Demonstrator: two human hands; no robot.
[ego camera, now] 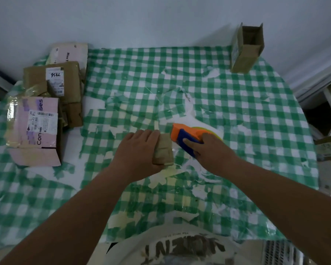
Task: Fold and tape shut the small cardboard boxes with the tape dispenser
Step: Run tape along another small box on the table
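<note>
Green checked tablecloth is spread over the table, worn white in patches. Taped boxes are stacked at the left edge, and an open box stands at the far right. Near the middle, a small cardboard box is gripped by the left hand; just beside it, the orange and blue tape dispenser is grasped by the right hand

I am laying my left hand over the small cardboard box, fingers curling around its far edge, while my right hand just beside it is gripping the tape dispenser.
</note>
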